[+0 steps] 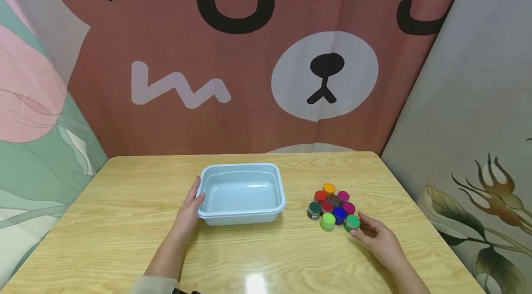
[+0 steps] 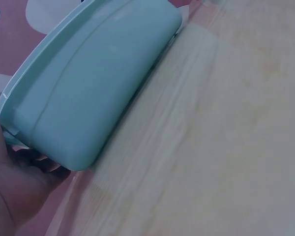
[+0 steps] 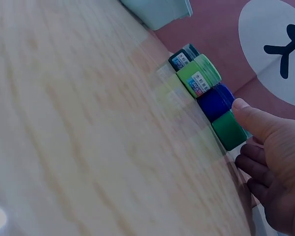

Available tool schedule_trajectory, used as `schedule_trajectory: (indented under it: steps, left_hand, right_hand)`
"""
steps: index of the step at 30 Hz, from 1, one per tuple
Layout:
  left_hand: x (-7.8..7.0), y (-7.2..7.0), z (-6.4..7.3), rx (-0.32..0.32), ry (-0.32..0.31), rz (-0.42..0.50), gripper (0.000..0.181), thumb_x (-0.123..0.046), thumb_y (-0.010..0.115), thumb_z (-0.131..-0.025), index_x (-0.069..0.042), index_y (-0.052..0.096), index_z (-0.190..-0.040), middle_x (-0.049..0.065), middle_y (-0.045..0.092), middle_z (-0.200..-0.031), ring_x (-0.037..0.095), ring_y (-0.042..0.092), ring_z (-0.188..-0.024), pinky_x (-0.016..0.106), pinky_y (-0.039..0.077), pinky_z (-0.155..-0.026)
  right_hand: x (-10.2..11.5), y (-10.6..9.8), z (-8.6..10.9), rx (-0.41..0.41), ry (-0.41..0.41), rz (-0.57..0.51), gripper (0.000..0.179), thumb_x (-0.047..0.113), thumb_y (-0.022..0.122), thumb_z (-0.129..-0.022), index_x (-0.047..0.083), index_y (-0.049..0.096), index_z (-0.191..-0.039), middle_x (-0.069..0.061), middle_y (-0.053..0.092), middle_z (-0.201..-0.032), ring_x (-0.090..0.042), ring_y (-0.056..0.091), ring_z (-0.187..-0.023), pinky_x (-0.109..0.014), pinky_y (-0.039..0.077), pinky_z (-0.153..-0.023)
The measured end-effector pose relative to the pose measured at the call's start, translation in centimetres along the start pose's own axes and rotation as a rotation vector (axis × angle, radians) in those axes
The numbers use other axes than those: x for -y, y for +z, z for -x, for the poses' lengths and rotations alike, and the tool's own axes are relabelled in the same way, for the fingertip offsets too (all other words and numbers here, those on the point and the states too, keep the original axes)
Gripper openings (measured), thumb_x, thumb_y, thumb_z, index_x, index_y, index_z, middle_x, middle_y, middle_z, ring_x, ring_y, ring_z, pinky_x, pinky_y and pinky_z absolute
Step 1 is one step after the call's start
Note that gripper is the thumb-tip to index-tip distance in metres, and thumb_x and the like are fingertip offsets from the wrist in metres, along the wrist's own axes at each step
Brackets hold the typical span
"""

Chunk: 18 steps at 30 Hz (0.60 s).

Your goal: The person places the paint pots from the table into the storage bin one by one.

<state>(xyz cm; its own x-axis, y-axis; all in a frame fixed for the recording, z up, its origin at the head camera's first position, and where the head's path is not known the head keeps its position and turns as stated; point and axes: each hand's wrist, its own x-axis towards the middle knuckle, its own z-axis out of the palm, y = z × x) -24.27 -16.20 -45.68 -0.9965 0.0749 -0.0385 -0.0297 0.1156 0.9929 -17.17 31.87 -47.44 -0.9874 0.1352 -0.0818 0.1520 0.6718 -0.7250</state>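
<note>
A pale blue plastic basin (image 1: 241, 218) stands left of the table's middle. My left hand (image 1: 192, 204) grips its left end, thumb over the rim and fingers against the outer wall; the left wrist view shows those fingers partly under the basin (image 2: 88, 93). To the right stands a cluster of small paint jars with coloured lids. At its near right corner is a green paint jar (image 1: 352, 223). Beside that jar is my right hand (image 1: 380, 241), thumb and forefinger spread at its edge. In the right wrist view the thumb tip overlaps the green jar (image 3: 228, 132), the other fingers loosely bent.
Next to the green jar are a blue jar (image 1: 339, 214) and a light green jar (image 1: 327, 221). A dark green jar (image 1: 314, 210), an orange jar (image 1: 329, 188) and several red, magenta and brown ones complete the cluster. A printed bear curtain (image 1: 249, 128) hangs behind the wooden table (image 1: 124, 220).
</note>
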Motion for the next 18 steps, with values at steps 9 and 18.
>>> schedule_trajectory:
  steps: [9, 18]
  left_hand:
    - [-0.1, 0.01, 0.34, -0.006, -0.031, 0.016, 0.059, -0.023, 0.031, -0.106, -0.021, 0.005, -0.159, 0.002, -0.004, -0.167, 0.031, -0.01, -0.153, 0.058, -0.002, -0.122]
    - [-0.07, 0.22, 0.79, -0.005, -0.028, 0.008, 0.058, -0.022, 0.03, -0.106, -0.02, 0.005, -0.159, 0.003, -0.003, -0.167, 0.032, -0.008, -0.153, 0.058, -0.001, -0.122]
  right_hand:
    - [0.35, 0.19, -0.05, -0.017, 0.033, 0.015, 0.083, 0.05, 0.071, -0.085, 0.002, 0.042, -0.146, -0.024, 0.046, -0.147, -0.047, 0.038, -0.137, -0.064, 0.029, -0.111]
    - [0.63, 0.46, -0.14, -0.044, 0.069, 0.016, 0.083, 0.054, 0.069, -0.085, 0.003, 0.044, -0.146, -0.022, 0.045, -0.148, -0.046, 0.036, -0.139, -0.062, 0.028, -0.113]
